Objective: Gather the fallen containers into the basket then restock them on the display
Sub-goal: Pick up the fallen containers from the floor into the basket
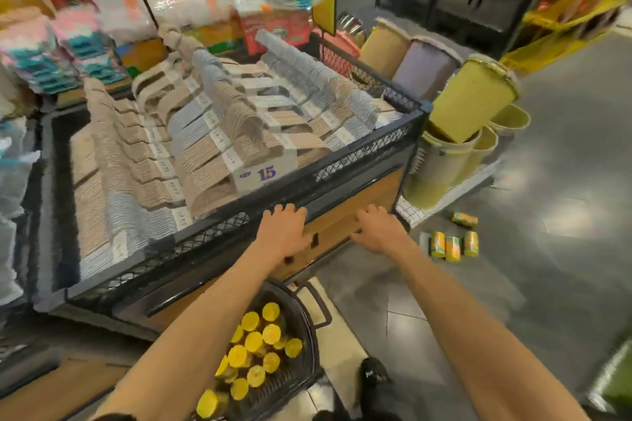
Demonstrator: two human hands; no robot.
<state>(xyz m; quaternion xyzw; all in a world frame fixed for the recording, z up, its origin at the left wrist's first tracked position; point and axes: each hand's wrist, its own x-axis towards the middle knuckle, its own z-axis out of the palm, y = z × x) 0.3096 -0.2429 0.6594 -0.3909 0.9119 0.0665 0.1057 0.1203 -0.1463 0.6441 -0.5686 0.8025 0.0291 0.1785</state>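
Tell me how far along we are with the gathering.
Partly done: many yellow-lidded containers sit in the basket. Nothing is in hand: left hand and right hand are empty. Left: several fallen containers on the floor, then restocking.

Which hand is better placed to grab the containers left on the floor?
Probably the right hand: it is open and nearer the containers on the floor; the left hand is farther, by the display rim.

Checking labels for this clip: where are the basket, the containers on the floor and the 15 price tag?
basket point(290, 386), head view, mesh side wall.
containers on the floor point(452, 248), head view, label of the middle one.
price tag point(266, 174), head view, printed number.
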